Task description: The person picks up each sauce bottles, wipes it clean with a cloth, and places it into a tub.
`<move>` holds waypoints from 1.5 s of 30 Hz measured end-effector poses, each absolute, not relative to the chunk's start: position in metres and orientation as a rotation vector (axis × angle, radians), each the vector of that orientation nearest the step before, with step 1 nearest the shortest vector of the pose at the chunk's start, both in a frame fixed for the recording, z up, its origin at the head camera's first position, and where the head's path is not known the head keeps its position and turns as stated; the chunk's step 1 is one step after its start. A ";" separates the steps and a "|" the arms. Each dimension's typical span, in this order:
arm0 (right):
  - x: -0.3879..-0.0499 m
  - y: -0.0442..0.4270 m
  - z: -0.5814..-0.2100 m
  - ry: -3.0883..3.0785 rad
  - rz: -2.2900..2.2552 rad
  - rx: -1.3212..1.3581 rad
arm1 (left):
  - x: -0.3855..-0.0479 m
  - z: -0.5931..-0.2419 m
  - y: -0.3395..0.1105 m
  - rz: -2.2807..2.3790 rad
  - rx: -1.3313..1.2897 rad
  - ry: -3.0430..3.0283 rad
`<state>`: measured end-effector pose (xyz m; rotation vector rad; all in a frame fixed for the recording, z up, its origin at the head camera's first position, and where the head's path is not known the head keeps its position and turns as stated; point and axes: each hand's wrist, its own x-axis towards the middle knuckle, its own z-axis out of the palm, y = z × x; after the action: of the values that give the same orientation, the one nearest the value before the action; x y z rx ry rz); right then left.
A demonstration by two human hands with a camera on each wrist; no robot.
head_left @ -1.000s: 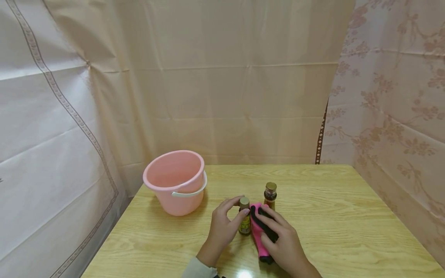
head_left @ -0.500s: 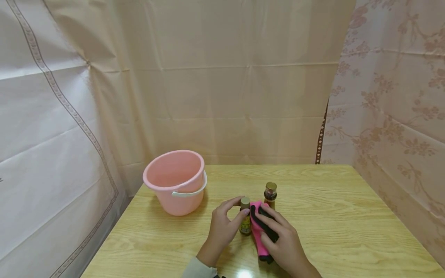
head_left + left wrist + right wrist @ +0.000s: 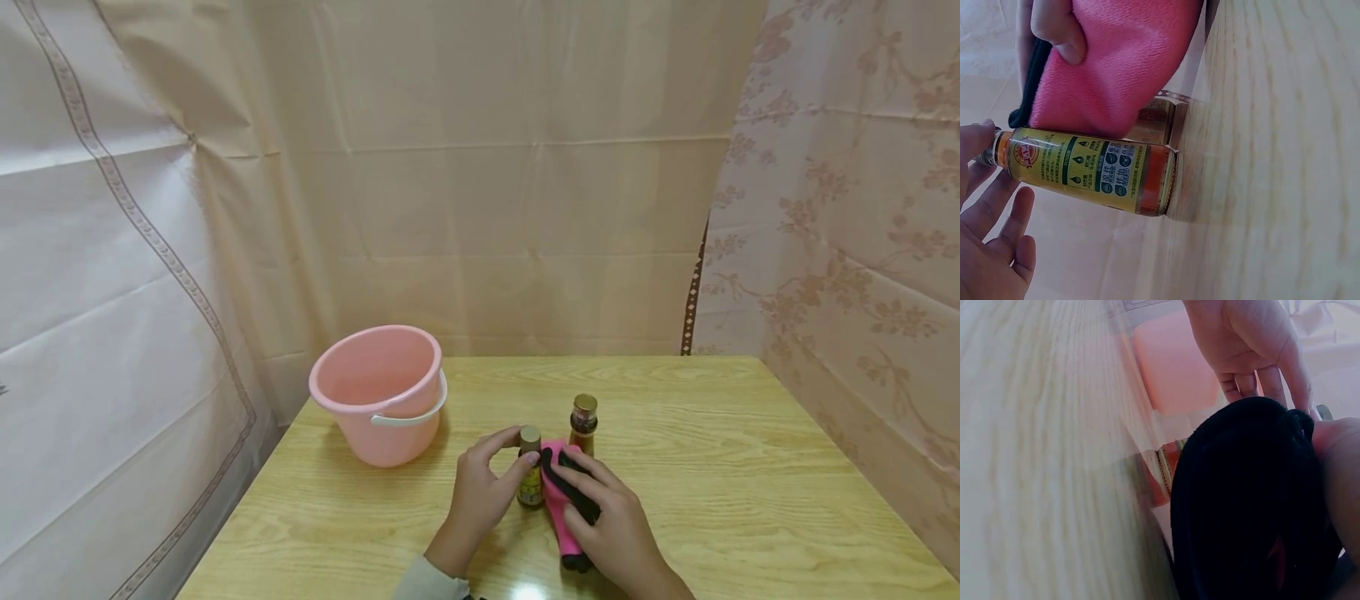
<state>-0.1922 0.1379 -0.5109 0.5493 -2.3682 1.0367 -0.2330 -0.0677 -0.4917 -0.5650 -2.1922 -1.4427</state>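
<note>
Head view: you have diffuse light, white glare toward the near edge of the yellow wood-grain table [image 3: 712, 467], and soft shadow below the pink plastic bucket [image 3: 397, 442] by the left edge. Your wrist views run dimmer, bluish; the right one is blurred, the pink-and-black plush cloth [image 3: 1241, 506] mostly featureless dark.

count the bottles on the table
2: a yellow-labelled glass bottle, held near its cap by the left hand, and a gold-capped brown glass bottle standing beyond the pink-and-black cloth. Others might be hidden there.

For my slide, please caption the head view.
Left hand pinches a yellow-labelled glass bottle; right hand holds a pink-and-black fabric cloth beside it.
</note>
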 end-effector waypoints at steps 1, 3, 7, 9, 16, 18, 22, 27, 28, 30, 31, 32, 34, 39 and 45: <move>-0.192 0.138 -0.511 -2.379 1.046 0.545 | -0.233 -0.492 -0.067 -1.443 -0.565 -2.195; -0.191 0.139 -0.512 -2.405 1.038 0.531 | -0.233 -0.494 -0.067 -1.453 -0.564 -2.196; -0.191 0.139 -0.514 -2.462 1.026 0.511 | -0.231 -0.495 -0.067 -1.476 -0.544 -2.195; -0.191 0.139 -0.514 -2.490 1.051 0.502 | -0.231 -0.494 -0.067 -1.483 -0.537 -2.192; -0.196 0.138 -0.512 -2.571 1.008 0.477 | -0.234 -0.492 -0.069 -1.455 -0.540 -2.185; -0.197 0.138 -0.512 -2.590 0.993 0.486 | -0.234 -0.492 -0.070 -1.447 -0.536 -2.186; -0.198 0.138 -0.512 -2.627 0.996 0.498 | -0.234 -0.491 -0.071 -1.446 -0.531 -2.189; -0.198 0.140 -0.512 -2.652 1.028 0.487 | -0.235 -0.493 -0.069 -1.454 -0.534 -2.197; -0.197 0.140 -0.512 -2.655 1.032 0.487 | -0.235 -0.493 -0.069 -1.456 -0.532 -2.197; -0.196 0.140 -0.512 -2.659 1.035 0.486 | -0.234 -0.493 -0.068 -1.465 -0.520 -2.200; -0.197 0.140 -0.512 -2.660 1.032 0.486 | -0.234 -0.493 -0.068 -1.466 -0.514 -2.200; -0.197 0.140 -0.512 -2.661 1.029 0.486 | -0.233 -0.493 -0.068 -1.470 -0.507 -2.202; -0.197 0.140 -0.512 -2.659 1.019 0.484 | -0.233 -0.492 -0.068 -1.478 -0.496 -2.206; -0.196 0.139 -0.512 -2.638 0.982 0.473 | -0.231 -0.492 -0.068 -1.496 -0.496 -2.210; -0.196 0.139 -0.513 -2.540 0.971 0.496 | -0.233 -0.492 -0.066 -1.492 -0.515 -2.202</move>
<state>-0.1958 0.1388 -0.5128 0.4965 -2.5397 0.9707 -0.2328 -0.0661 -0.4915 -0.5147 -2.2021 -1.4924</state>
